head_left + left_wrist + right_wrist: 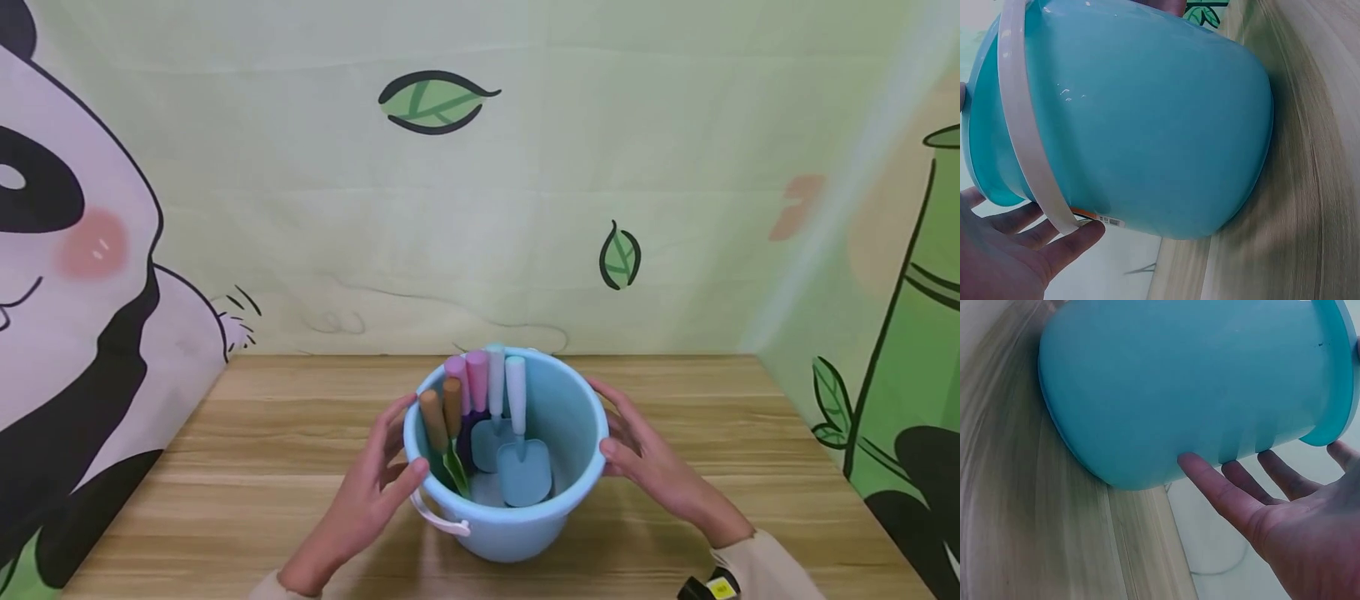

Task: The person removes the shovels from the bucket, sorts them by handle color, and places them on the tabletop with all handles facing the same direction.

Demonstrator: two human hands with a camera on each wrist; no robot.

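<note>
A light blue plastic bucket stands upright on the wooden table, its white handle folded down at the front left. Several toy garden tools with brown, pink and pale blue handles stand inside; a blue trowel blade lies at the bottom. My left hand touches the bucket's left side with fairly straight fingers, which lie by the handle in the left wrist view. My right hand rests flat on the right side. Its straight fingers lie along the bucket wall.
A printed backdrop closes the table in: a panda at the left, leaves at the back, bamboo at the right. Bare tabletop lies on both sides of the bucket. A small black and yellow device sits at my right wrist.
</note>
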